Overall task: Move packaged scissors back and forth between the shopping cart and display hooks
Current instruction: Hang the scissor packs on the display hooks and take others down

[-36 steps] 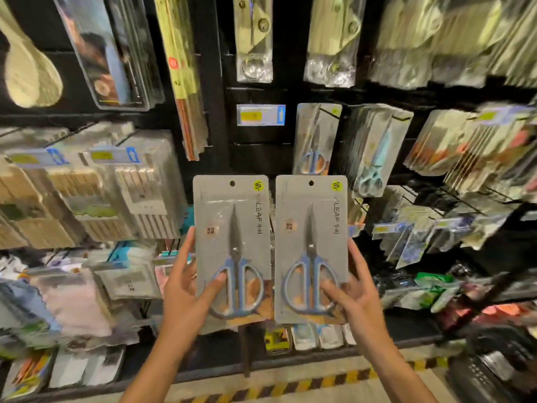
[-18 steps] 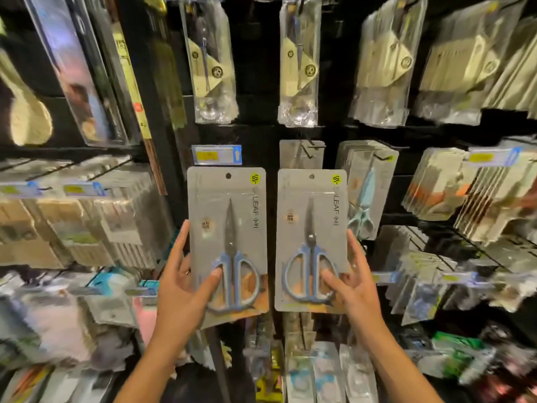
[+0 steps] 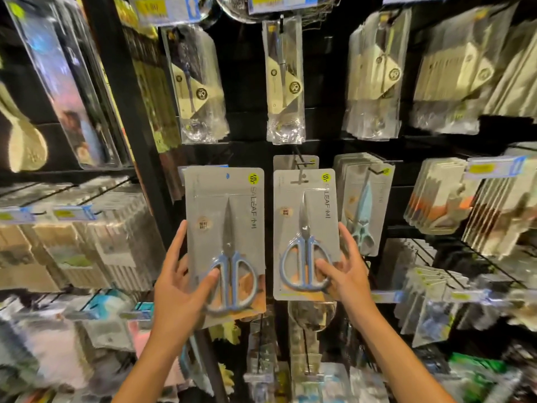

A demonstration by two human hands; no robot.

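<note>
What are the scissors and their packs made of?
Both scissors seem to have steel blades, grey and shiny, and blue handles that look like matte plastic. Each pack looks like grey card, flat and dull, probably under a clear plastic cover, since faint glare shows over the scissors.

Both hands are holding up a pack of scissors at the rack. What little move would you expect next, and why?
Probably the right hand nudges its scissors pack up and forward so the hang hole meets the display hook just above it, where a matching pack hangs. The left hand holds its own pack.
</note>
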